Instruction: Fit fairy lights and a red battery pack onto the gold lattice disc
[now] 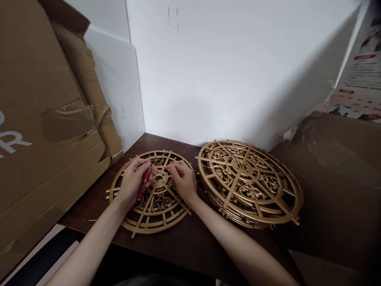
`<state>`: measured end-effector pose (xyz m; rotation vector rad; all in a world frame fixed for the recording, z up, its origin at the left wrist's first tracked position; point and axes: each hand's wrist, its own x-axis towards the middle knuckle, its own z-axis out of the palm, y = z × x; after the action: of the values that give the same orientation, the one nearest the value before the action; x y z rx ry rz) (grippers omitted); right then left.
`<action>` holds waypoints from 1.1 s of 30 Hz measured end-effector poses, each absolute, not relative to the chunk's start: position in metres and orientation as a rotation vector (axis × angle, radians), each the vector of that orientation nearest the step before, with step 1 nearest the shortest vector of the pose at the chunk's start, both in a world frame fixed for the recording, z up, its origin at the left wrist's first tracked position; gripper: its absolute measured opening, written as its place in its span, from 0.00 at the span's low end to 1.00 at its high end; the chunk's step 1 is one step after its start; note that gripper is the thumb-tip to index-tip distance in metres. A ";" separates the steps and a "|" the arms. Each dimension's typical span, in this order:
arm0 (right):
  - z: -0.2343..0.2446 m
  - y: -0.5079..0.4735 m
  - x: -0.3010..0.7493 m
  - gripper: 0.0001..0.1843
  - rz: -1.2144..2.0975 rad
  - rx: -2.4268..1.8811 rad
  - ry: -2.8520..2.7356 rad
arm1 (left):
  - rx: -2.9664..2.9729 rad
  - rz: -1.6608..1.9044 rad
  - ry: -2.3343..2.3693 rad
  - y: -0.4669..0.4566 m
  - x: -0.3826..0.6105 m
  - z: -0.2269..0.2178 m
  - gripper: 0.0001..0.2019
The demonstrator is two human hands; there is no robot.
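The left hand (133, 179) holds a red tool (144, 183) over a gold wheel (160, 185) that lies flat on the brown table (186, 238). The right hand (183, 181) is over the same wheel with its thumb and finger close together, but I cannot tell if they pinch something. A pile (251, 192) of gold wheels sits just to the right, with thin wires (239, 161) on top.
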<state>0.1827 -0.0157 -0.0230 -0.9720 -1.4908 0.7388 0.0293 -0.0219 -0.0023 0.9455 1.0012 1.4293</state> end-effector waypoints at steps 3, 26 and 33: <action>-0.024 -0.014 0.184 0.14 0.826 -0.956 -1.406 | 0.943 1.426 1.020 -0.022 0.030 -0.001 0.13; -0.019 -0.012 0.184 0.13 1.052 -0.993 -1.279 | 1.228 1.171 1.212 -0.024 0.034 -0.004 0.18; -0.021 -0.010 0.184 0.13 1.116 -0.970 -1.271 | 1.249 1.148 1.235 -0.021 0.031 -0.008 0.18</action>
<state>0.1843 -0.0101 -0.0211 -0.9698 -1.2705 1.1161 0.0306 -0.0208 -0.0084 1.2495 1.2355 1.1476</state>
